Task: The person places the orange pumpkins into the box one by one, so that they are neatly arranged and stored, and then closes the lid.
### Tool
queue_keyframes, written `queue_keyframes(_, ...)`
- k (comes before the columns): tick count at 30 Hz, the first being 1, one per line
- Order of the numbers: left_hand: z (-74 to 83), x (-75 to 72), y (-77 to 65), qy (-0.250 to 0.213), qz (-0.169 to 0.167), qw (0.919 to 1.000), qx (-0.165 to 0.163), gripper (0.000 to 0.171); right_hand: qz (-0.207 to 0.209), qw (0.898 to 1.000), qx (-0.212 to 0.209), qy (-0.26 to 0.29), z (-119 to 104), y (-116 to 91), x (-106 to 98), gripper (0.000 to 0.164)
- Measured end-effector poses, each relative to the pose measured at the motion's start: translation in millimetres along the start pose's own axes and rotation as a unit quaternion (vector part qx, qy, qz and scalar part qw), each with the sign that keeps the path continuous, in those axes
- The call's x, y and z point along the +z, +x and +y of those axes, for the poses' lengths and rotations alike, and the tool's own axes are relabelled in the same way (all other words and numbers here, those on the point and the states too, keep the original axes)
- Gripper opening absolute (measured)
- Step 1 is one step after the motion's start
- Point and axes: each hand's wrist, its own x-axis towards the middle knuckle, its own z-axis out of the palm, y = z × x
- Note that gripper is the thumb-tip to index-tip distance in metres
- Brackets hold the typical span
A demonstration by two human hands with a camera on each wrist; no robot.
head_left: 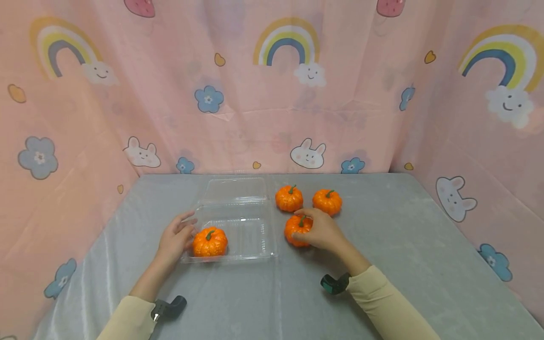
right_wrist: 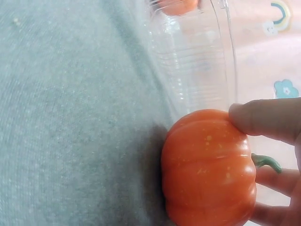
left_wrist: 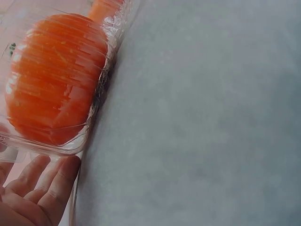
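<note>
A small orange pumpkin with a green stem is held in my right hand, thumb on one side and fingers round the other. The right wrist view shows this pumpkin close over the grey cloth. My left hand rests at the left side of a clear plastic clamshell box, its fairly straight fingers right at the rim. The box lies with its lid folded back. Inside, at its front left, sits another pumpkin, seen through the ribbed plastic in the left wrist view.
Two more pumpkins, one by the box's right side and one farther right, stand behind my right hand. Grey cloth covers the table. A pink patterned curtain encloses the back and sides.
</note>
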Motion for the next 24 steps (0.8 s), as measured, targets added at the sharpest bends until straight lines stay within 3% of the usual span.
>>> queue_keyframes(15,2.7,-0.1,0.0,-0.005,0.007,1.0000,-0.001,0.046,0.009,1.000,-0.010,0.026,-20.7,1.0,-20.4,0.060)
queue_keyframes(24,-0.5,0.1,2.4,-0.003,0.011,0.9999,0.000,0.046,0.018,0.998,-0.053,0.002,-42.5,6.7,-31.1,0.059)
